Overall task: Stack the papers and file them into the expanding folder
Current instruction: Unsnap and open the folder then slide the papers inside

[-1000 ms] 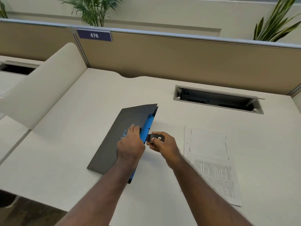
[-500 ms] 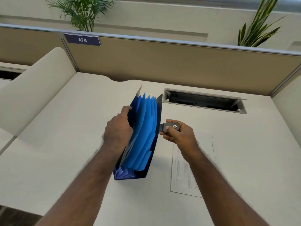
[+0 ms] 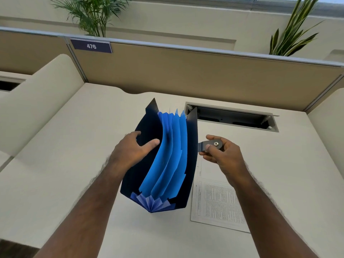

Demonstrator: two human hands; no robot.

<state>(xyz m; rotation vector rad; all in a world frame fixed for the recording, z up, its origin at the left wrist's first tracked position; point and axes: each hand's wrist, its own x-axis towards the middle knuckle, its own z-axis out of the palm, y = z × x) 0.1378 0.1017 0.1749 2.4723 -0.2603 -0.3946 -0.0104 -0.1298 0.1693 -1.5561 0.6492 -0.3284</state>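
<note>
1. The desk (image 3: 55, 164) is seen as the largest surface, a pale top closed off at the back by a tan partition (image 3: 204, 75) with a number plate reading 476 (image 3: 91, 46); a cable tray opening (image 3: 232, 118) is set into the top behind the work.

2. The expanding folder (image 3: 167, 161) has been changed most: a second ago it lay flat and shut on the desk, and it is now stood up on its fanned base with the mouth pulled wide, so that the blue dividers (image 3: 173, 146) are spread and several pockets are exposed. By this the folder is judged ready to receive sheets; the filing itself is not yet done.

3. The papers (image 3: 217, 202) are left flat on the desk just beside the folder's right cover, partly hidden under the right forearm. Whether more than one sheet lies there cannot be told.

4. The left hand (image 3: 134, 151) is held against the left cover, thumb laid on the inner face and fingers wrapped behind, the cover being drawn outward.

5. The right hand (image 3: 221, 155) is closed in a pinch on the grey clasp strap (image 3: 210, 145), which is pulled away from the right cover, the snap stud showing between thumb and forefinger.
</note>
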